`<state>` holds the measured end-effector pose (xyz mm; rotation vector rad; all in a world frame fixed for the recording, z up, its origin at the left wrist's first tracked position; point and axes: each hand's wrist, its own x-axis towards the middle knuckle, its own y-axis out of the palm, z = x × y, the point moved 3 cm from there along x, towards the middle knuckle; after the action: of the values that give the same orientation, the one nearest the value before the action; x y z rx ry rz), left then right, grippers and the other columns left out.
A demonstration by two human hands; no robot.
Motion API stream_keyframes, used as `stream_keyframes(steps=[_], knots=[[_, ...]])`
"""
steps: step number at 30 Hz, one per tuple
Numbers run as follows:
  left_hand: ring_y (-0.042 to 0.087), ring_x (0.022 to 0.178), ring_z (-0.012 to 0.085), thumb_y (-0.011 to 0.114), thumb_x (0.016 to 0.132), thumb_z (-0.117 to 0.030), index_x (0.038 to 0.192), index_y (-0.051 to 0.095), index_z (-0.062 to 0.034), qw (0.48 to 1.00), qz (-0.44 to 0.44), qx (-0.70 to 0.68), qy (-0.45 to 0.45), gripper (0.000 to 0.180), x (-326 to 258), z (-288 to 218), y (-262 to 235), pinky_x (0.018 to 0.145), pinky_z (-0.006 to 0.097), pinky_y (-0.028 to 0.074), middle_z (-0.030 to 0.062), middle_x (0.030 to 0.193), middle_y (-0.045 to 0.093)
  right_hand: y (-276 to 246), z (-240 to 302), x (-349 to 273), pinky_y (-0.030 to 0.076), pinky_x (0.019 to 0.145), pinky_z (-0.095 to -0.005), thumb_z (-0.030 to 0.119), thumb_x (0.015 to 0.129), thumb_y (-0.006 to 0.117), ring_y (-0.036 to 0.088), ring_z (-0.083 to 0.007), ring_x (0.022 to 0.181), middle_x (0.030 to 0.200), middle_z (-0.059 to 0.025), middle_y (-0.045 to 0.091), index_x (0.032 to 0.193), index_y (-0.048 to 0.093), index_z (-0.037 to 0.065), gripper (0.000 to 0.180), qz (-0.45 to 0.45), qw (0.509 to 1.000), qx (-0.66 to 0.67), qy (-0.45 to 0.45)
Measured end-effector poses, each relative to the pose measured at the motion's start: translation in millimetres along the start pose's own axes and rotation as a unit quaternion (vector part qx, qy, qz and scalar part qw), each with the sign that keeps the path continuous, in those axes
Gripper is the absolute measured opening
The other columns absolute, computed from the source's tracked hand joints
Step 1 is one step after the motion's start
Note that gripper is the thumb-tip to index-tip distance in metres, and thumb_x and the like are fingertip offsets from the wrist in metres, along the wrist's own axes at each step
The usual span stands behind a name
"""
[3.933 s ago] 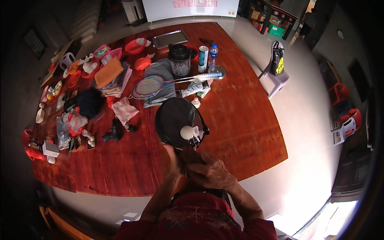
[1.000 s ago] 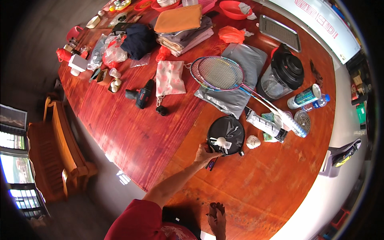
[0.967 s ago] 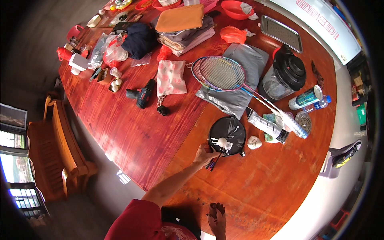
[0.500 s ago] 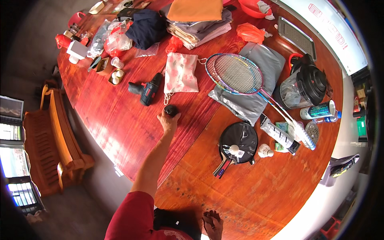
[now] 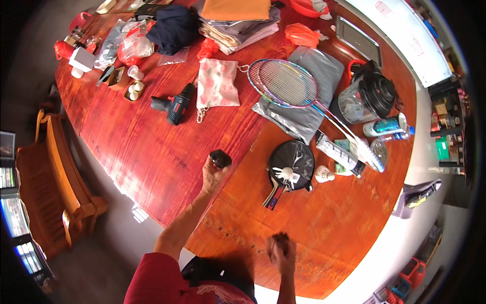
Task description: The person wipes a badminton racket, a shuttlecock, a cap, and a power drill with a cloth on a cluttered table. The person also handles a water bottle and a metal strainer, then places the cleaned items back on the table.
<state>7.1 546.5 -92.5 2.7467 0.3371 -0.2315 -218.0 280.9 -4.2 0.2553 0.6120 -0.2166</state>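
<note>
Black and small, one lump (image 5: 220,158), grasped in the left hand (image 5: 215,171), above the near half of the table (image 5: 314,228); one brown lump (image 5: 281,236) clenched in the right hand (image 5: 281,252), by the near edge. Toward the far right corner, one lidded jug (image 5: 360,100) with something pale inside, one tube (image 5: 386,125), one bottle (image 5: 400,135). Toward the left edge, one small box (image 5: 142,91) with at least two white balls (image 5: 134,89); near the far edge, one red bowl (image 5: 303,8) with crumpled white stuff (image 5: 320,6). In between, two rackets (image 5: 286,83), one shuttlecock (image 5: 324,174), one black case (image 5: 298,154), one drill (image 5: 177,106), one pouch (image 5: 217,83), contents hidden
</note>
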Motion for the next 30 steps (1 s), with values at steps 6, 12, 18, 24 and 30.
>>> stream_keyframes(steps=[6,12,18,24,30], knots=[[0.058,0.090,0.0124,0.073,0.075,0.001,0.110,0.052,-0.0082,0.988,0.072,-0.010,-0.135,0.041,-97,-71,57,0.081,0.028,0.051,0.0023,0.102,0.058,73,128,20,0.041,0.093,-0.0325,0.006,0.088,0.054,0.052,-0.0183,0.106,0.110,-0.0101,0.055,0.115,0.050,0.000,0.029,-0.017,0.954,-0.169,-0.247],[0.049,0.107,0.0127,0.070,0.079,0.000,0.122,0.041,-0.0093,0.971,0.215,-0.105,-0.025,0.053,-153,-122,92,0.091,0.026,0.042,0.0042,0.123,0.046,148,140,-19,0.038,0.098,-0.0404,0.010,0.088,0.058,0.045,-0.0327,0.118,0.125,-0.0198,0.044,0.123,0.052,0.000,0.037,-0.003,0.882,-0.272,-0.385],[0.047,0.105,0.0137,0.067,0.083,-0.007,0.119,0.041,-0.0083,0.961,0.270,-0.050,-0.018,0.045,-179,-159,93,0.089,0.029,0.041,0.0053,0.120,0.043,145,147,-48,0.033,0.100,-0.0432,0.018,0.091,0.052,0.040,-0.0339,0.120,0.134,-0.0214,0.040,0.122,0.053,0.000,0.035,-0.055,0.865,-0.281,-0.411],[0.049,0.105,0.0211,0.067,0.078,-0.004,0.113,0.045,-0.0091,0.915,0.341,0.145,0.162,0.042,-196,-211,94,0.090,0.035,0.040,0.0126,0.115,0.049,120,180,-87,0.049,0.077,-0.0244,0.005,0.091,0.054,0.058,-0.0115,0.091,0.106,-0.0063,0.060,0.113,0.054,0.001,0.022,0.022,0.979,0.038,-0.198],[0.048,0.105,0.0212,0.071,0.074,0.001,0.118,0.042,-0.0081,0.902,0.392,0.096,0.153,0.053,-212,-223,86,0.087,0.031,0.041,0.0103,0.116,0.044,148,220,-158,0.048,0.081,-0.0364,0.004,0.076,0.070,0.057,-0.0278,0.102,0.105,-0.0126,0.054,0.102,0.062,0.007,0.027,0.086,0.806,-0.302,-0.501]])
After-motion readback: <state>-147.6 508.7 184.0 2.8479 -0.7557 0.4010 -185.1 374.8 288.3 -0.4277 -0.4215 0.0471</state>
